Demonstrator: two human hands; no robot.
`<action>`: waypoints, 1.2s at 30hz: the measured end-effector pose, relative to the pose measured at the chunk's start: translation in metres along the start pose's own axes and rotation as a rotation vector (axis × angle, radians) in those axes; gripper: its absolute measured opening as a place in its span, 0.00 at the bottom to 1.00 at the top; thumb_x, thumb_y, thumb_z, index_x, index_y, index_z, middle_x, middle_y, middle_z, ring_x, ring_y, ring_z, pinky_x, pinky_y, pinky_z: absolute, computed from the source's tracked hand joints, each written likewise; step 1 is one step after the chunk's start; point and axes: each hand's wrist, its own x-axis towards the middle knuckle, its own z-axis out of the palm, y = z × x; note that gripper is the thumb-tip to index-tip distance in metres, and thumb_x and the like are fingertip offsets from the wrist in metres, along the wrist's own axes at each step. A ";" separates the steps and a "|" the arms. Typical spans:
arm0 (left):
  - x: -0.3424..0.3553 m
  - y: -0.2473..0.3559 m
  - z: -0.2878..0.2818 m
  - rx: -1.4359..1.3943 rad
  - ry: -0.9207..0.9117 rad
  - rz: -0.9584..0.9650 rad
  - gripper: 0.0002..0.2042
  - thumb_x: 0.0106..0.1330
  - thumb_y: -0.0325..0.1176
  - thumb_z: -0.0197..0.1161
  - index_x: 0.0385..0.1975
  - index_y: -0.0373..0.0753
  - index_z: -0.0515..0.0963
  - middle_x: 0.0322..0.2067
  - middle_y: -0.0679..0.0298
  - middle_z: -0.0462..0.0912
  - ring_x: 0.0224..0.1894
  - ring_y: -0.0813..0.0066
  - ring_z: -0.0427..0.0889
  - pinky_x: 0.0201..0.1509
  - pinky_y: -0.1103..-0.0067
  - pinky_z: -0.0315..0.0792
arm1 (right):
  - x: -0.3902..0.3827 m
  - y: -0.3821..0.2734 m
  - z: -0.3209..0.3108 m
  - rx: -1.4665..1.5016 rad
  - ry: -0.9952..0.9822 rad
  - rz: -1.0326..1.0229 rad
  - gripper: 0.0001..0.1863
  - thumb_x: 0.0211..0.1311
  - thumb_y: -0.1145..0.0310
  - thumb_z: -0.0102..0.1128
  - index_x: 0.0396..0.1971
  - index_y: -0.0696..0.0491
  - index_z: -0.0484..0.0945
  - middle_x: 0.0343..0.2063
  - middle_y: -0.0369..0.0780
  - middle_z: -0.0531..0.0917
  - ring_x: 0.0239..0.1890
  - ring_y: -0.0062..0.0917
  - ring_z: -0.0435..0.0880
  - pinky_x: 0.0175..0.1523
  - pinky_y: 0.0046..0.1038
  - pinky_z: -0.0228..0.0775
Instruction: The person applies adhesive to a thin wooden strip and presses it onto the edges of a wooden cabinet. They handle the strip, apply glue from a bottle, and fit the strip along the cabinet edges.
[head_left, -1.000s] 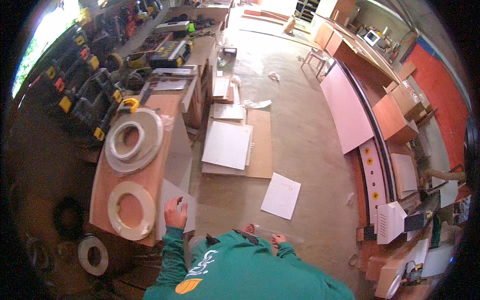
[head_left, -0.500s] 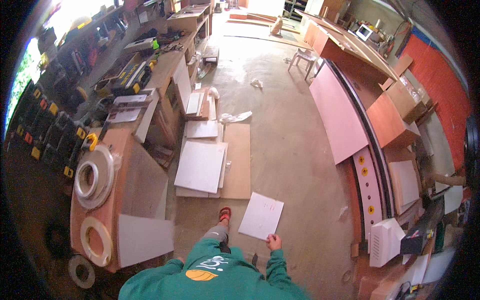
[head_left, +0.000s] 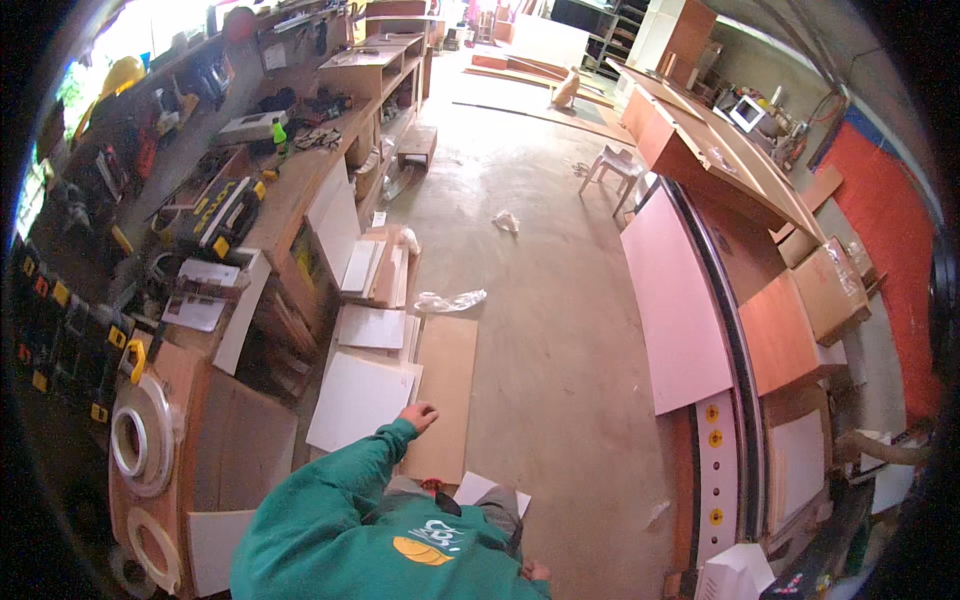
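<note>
My left hand (head_left: 420, 416) reaches forward with its fingers loosely apart, nothing seen in them. It hovers at the right edge of a stack of white panels (head_left: 362, 398) on the floor, over a brown board (head_left: 446, 385). A smaller white panel (head_left: 482, 488) shows in front of my body, partly covered by my leg. My right hand (head_left: 537, 572) is low by my right side. Its fingers are mostly hidden, and whether it grips the small panel cannot be made out.
A workbench with a black-yellow case (head_left: 222, 215) runs along the left. Rolls of edge banding (head_left: 142, 437) lie on a near-left box. A pink panel (head_left: 676, 300) leans at right, near a plastic stool (head_left: 613, 175). Crumpled plastic (head_left: 450, 301) lies on the floor.
My left hand has come forward over the stacked panels. My right hand and the small white panel have dropped lower in view, the panel now partly behind my leg.
</note>
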 end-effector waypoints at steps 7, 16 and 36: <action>0.136 0.084 0.048 0.084 -0.130 0.119 0.19 0.63 0.49 0.60 0.40 0.38 0.80 0.30 0.59 0.85 0.29 0.69 0.83 0.38 0.72 0.77 | 0.096 -0.166 0.054 -0.022 -0.067 -0.063 0.11 0.56 0.61 0.60 0.39 0.47 0.79 0.31 0.41 0.84 0.35 0.36 0.83 0.44 0.42 0.74; 0.167 -0.013 0.108 0.238 -0.232 -0.679 0.19 0.58 0.49 0.64 0.35 0.38 0.83 0.34 0.56 0.85 0.31 0.70 0.85 0.33 0.72 0.79 | 0.290 -0.474 0.034 0.133 -0.341 0.173 0.12 0.61 0.63 0.58 0.43 0.47 0.70 0.27 0.43 0.80 0.30 0.37 0.82 0.31 0.45 0.76; 0.650 0.033 -0.035 -0.085 0.293 -0.632 0.19 0.56 0.51 0.62 0.37 0.43 0.83 0.32 0.56 0.85 0.35 0.61 0.84 0.44 0.69 0.77 | 0.340 -0.927 0.411 -0.395 -0.360 -0.130 0.14 0.64 0.63 0.57 0.44 0.55 0.71 0.27 0.40 0.79 0.24 0.27 0.78 0.24 0.29 0.70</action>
